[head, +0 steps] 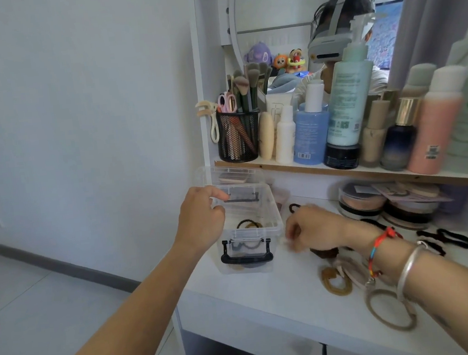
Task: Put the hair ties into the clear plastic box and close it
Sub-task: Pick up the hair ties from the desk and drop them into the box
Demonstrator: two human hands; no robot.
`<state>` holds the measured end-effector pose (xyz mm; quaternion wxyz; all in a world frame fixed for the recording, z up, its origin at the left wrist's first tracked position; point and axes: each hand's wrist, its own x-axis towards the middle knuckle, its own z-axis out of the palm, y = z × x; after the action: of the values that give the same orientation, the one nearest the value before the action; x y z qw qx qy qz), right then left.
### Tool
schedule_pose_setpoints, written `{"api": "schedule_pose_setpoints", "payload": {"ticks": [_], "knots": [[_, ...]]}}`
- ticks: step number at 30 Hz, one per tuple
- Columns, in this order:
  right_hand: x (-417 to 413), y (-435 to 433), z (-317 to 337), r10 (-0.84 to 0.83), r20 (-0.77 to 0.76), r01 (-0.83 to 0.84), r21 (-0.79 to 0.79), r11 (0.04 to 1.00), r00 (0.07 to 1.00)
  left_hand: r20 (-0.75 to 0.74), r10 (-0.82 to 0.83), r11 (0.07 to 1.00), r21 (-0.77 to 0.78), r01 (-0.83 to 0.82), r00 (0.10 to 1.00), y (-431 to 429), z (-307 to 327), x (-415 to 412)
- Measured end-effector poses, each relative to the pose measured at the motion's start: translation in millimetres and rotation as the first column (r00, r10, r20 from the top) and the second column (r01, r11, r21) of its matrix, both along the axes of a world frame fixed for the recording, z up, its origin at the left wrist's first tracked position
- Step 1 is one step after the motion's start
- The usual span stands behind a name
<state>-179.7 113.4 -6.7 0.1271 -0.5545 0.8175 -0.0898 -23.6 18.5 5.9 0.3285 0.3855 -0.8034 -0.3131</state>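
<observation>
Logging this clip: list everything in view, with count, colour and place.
box: one, clear, open, desk's left end, ties inside
black tie: one, in box
amber tie: one, desk
beige ring: one, desk front
dark ties: several, desk right
mesh cup: one, black, shelf, brushes
bottles: many, blue, white, pink, shelf
compacts: stacked, under shelf
mirror: one, behind shelf
left hand: at box's left rim
right hand: over desk ties, grip unclear
</observation>
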Motion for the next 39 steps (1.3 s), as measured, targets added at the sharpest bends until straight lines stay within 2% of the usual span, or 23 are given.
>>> {"api": "schedule_pose_setpoints", "payload": {"ticks": [1, 2, 4, 5, 7, 11, 12, 14, 16, 19, 21, 23, 25, 26, 28, 31, 32, 33, 34, 35, 36, 37, 39], "knots": [[-3.4, -1.5, 5.8, -0.048, -0.006, 0.047, -0.129, 0.991, 0.999, 0.001, -0.002, 1.000, -0.001, 0.002, 1.000, 0.4, 0.2, 0.1], [-4.8, -2.5, 14.4, -0.106, 0.059, 0.119, -0.285, 0.951, 0.993, 0.003, -0.002, 1.000, -0.004, 0.002, 1.000, 0.8, 0.3, 0.3], [-1.5, -3.6, 34.0, -0.093, 0.316, 0.245, -0.489, 0.837, 0.944, 0.004, -0.003, 1.000, -0.005, 0.003, 1.000, 1.1, 0.0, -0.6], [2.0, -4.2, 42.3, -0.023, 0.417, 0.255, -0.508, 0.823, 0.908, 0.005, -0.003, 1.000, -0.005, 0.003, 1.000, 1.3, 0.1, -1.1], [8.7, -5.2, 52.4, 0.054, 0.450, 0.183, -0.465, 0.866, 0.891, 0.004, -0.008, 1.000, -0.004, 0.008, 1.000, 1.8, -0.2, -2.4], [-1.2, -1.8, 44.9, -0.080, 0.202, 0.164, -0.444, 0.881, 0.976, 0.005, -0.012, 1.000, -0.011, 0.012, 1.000, 3.2, -0.9, -1.6], [-7.6, 1.3, 38.2, -0.131, 0.087, 0.154, -0.365, 0.918, 0.988, 0.002, -0.016, 1.000, -0.013, 0.016, 1.000, 3.4, -1.4, -1.3], [-18.9, 8.7, 21.0, -0.153, -0.097, 0.144, -0.095, 0.985, 0.983, 0.000, -0.024, 1.000, -0.018, 0.024, 1.000, 3.9, -1.9, -1.8], [-23.5, 15.8, 5.0, -0.132, -0.142, 0.145, 0.080, 0.986, 0.981, 0.000, -0.030, 0.999, -0.019, 0.030, 1.000, 4.5, -2.2, -3.4], [-26.7, 18.1, -4.4, -0.134, -0.141, 0.142, 0.054, 0.988, 0.981, -0.005, -0.038, 0.999, -0.017, 0.038, 0.999, 6.0, -2.8, -6.3], [-29.5, 14.2, 3.1, -0.203, -0.047, 0.197, -0.109, 0.974, 0.978, -0.002, -0.034, 0.999, -0.023, 0.034, 0.999, 6.1, -3.2, -8.1], [-28.5, 9.6, 21.9, -0.229, 0.194, 0.284, -0.341, 0.896, 0.954, -0.003, -0.026, 0.999, -0.025, 0.026, 1.000, 6.3, -3.4, -9.9], [-18.9, 5.8, 41.5, -0.132, 0.438, 0.351, -0.470, 0.810, 0.889, -0.002, -0.026, 0.999, -0.023, 0.026, 1.000, 6.9, -3.5, -12.0], [-12.5, 4.6, 48.7, -0.062, 0.515, 0.347, -0.480, 0.806, 0.855, 0.000, -0.027, 0.999, -0.023, 0.027, 1.000, 7.3, -3.8, -12.7], [-1.3, 3.2, 57.1, 0.052, 0.600, 0.261, -0.422, 0.868, 0.798, 0.001, -0.031, 0.999, -0.023, 0.031, 1.000, 8.1, -4.2, -13.4], [-3.2, 4.7, 57.3, 0.086, 0.688, 0.213, -0.339, 0.916, 0.720, -0.002, -0.034, 0.999, -0.028, 0.034, 0.999, 8.4, -3.4, -13.9], [-8.8, 4.6, 53.7, 0.037, 0.674, 0.264, -0.339, 0.903, 0.738, -0.003, -0.035, 0.999, -0.028, 0.035, 0.999, 8.4, -3.2, -13.9], [-16.4, 5.1, 47.2, -0.053, 0.576, 0.309, -0.357, 0.882, 0.815, -0.005, -0.036, 0.999, -0.028, 0.035, 0.999, 8.6, -3.2, -14.2], [-25.0, 5.8, 38.9, -0.165, 0.381, 0.306, -0.345, 0.887, 0.910, -0.007, -0.036, 0.999, -0.028, 0.036, 0.999, 8.7, -3.4, -14.6], [-31.7, 7.1, 28.5, -0.231, 0.161, 0.268, -0.270, 0.925, 0.960, -0.011, -0.036, 0.999, -0.028, 0.036, 0.999, 8.5, -4.0, -14.8], [-35.7, 9.3, 17.0, -0.230, -0.023, 0.224, -0.146, 0.964, 0.973, -0.015, -0.036, 0.999, -0.027, 0.036, 0.999, 8.1, -4.6, -15.6], [-38.7, 11.9, 5.1, -0.197, -0.132, 0.197, -0.019, 0.980, 0.971, -0.017, -0.036, 0.999, -0.027, 0.036, 0.999, 7.8, -5.2, -16.3], [-42.3, 16.0, -13.3, -0.167, -0.203, 0.189, 0.093, 0.978, 0.965, -0.021, -0.035, 0.999, -0.028, 0.034, 0.999, 7.1, -5.6, -17.4]]}}
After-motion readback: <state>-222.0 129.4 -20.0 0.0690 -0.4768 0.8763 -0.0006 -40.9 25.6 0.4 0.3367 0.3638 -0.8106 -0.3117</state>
